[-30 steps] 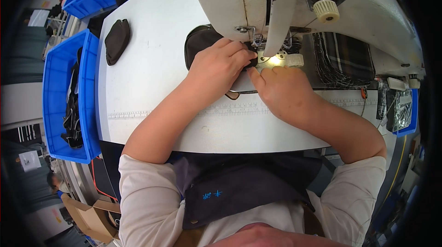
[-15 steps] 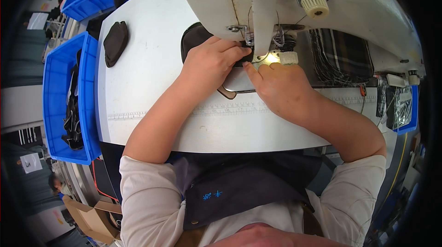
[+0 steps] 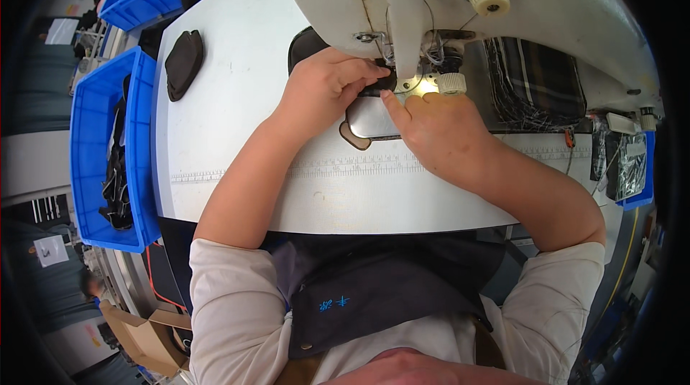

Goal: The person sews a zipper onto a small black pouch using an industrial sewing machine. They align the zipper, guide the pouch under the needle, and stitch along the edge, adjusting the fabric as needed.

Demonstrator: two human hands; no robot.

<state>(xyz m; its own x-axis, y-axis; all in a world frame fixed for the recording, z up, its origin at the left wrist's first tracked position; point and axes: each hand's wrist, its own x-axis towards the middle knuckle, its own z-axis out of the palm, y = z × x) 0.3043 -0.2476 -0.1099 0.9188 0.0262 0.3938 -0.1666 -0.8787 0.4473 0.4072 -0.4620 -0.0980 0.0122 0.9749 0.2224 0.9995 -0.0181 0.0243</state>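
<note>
Dark fabric piece: at the near-left side of the sewing machine, partly behind its head, one edge by the lit needle area. Exact contact under the foot hidden.

Change over the last second: piece has shifted and turned a bit; less of it shows left of the machine. More of the metal plate is bare in front of the machine. Left hand has gone from lying flatter on the fabric to a bunched grip, thumb drawn in. My read: piece is being re-angled by hand, edge kept at the needle area; control now leans on that left grip.

Left fingers: together, clamped on the dark piece, looks like a pinch. Right hand: in front of the machine, index fingertip at the piece's near edge, other fingers curled under. Can't tell if they grip anything.

Tan-edged part pokes out front-left of the machine. Striped fabric stack under the machine's arm, unmoved. Small dark piece on the tabletop, well left of the machine, also unmoved. Blue bin with dark scraps farther left of the machine.
</note>
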